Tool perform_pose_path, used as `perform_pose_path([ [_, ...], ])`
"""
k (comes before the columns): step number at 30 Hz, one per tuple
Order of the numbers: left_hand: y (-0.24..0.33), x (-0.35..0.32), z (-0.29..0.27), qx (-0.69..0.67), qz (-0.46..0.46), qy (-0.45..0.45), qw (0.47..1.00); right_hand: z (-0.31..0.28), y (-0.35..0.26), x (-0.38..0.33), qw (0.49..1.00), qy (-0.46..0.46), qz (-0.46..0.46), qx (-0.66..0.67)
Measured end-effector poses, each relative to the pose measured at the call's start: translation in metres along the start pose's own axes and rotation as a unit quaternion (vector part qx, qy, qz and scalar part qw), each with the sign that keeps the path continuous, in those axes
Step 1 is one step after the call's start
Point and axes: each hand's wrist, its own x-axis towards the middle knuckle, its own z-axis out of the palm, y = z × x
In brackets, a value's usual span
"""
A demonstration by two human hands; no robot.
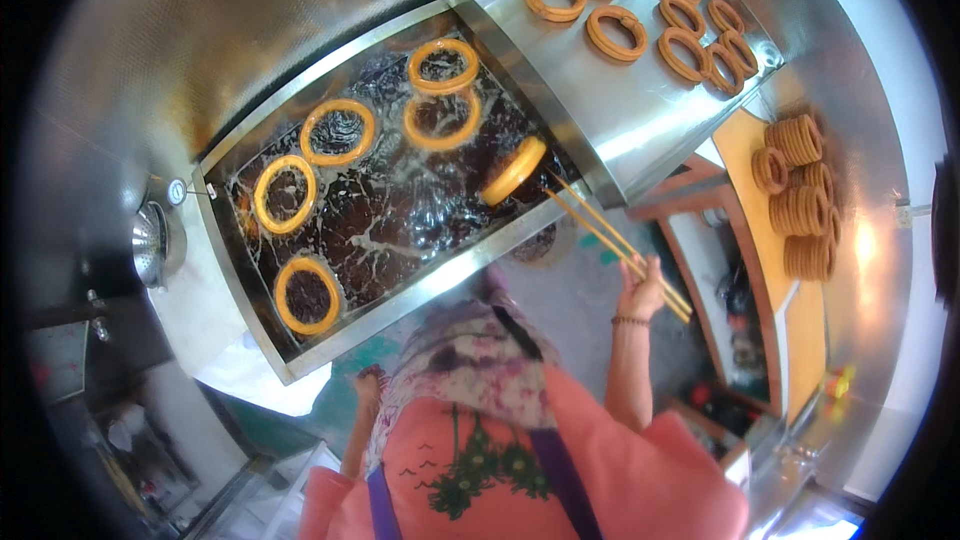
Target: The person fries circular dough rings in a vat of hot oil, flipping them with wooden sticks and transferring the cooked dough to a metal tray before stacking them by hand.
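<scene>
My right hand [643, 288] is closed around a pair of long wooden chopsticks [594, 225], just outside the fryer's right front corner. Their tips reach over the rim to a golden dough ring [514, 171] that stands tilted in the dark oil. I cannot tell whether the tips grip it. My left hand [371, 384] hangs low beside my apron, near the fryer's front edge, its fingers too small to read. Several more golden rings float in the bubbling oil, among them one at the front left [307, 296] and one at the back [443, 66].
A steel tray [640, 115] right of the fryer [375, 315] bears several browned rings [615, 33]. Stacks of browned rings [798, 212] stand on a wooden counter [757, 155] farther right. At the left are a dial thermometer [177, 190] and a metal bowl [150, 245].
</scene>
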Motion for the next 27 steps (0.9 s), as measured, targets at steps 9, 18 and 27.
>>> perform_pose_path([
  [9,-0.012,-0.035,0.021,-0.098,-0.109,0.070,0.987,0.063,-0.085,-0.086,0.946,-0.202,-0.214,-0.133],
  [18,-0.099,-0.083,0.049,-0.234,-0.082,0.169,0.954,0.164,0.063,-0.240,0.785,-0.575,0.040,-0.229],
  [27,-0.112,-0.178,0.091,-0.419,-0.224,0.269,0.838,0.180,0.234,-0.286,0.780,-0.530,0.216,-0.255],
])
